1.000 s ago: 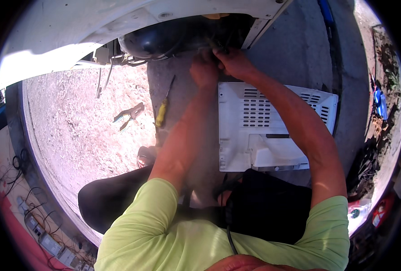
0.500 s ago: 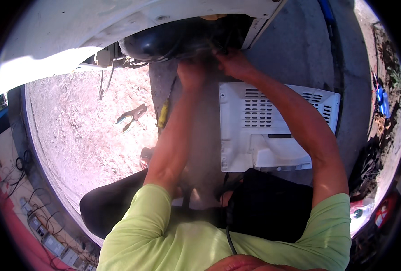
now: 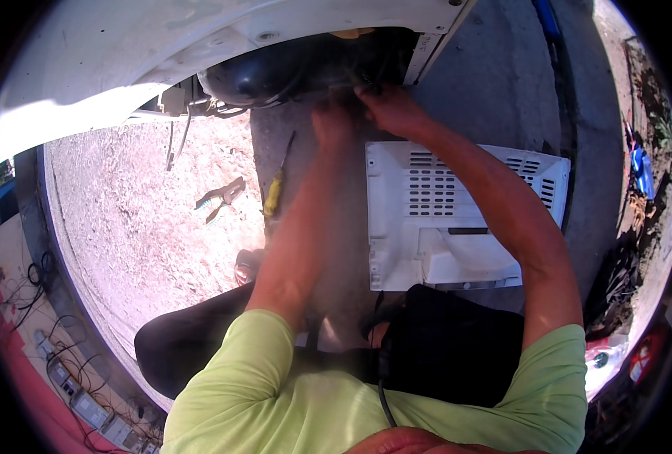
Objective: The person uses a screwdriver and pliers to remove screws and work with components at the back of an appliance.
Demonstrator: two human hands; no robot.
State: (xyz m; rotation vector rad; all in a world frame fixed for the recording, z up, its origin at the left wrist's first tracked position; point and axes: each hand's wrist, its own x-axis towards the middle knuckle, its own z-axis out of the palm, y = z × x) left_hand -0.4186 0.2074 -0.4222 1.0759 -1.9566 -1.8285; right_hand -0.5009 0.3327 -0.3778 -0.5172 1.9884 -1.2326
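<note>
A white appliance (image 3: 162, 53) stands above me, its opening showing a dark rounded housing (image 3: 264, 72) and loose wires. My left hand (image 3: 334, 125) reaches to the lower edge of this opening; its fingers are lost in shadow. Beside it, my right hand (image 3: 390, 111) is closed around a slim dark object (image 3: 365, 82) that points up into the opening. Its kind is too dark to tell. A screwdriver with a yellow handle (image 3: 274, 195) lies on the ground left of my left forearm. Farther left lie dark-handled pliers (image 3: 228, 194) on the sunlit surface.
Under my right forearm lies a white vented panel (image 3: 393, 197). Cables and small boxes (image 3: 86, 408) line the lower left edge. A dark bundle (image 3: 616, 276) and a blue item (image 3: 642, 170) are at the far right. My bent legs (image 3: 457, 340) are close below.
My left hand has shifted slightly right, closer to my right hand. My right hand stays nearly in place at the opening, still closed on the dark object.
</note>
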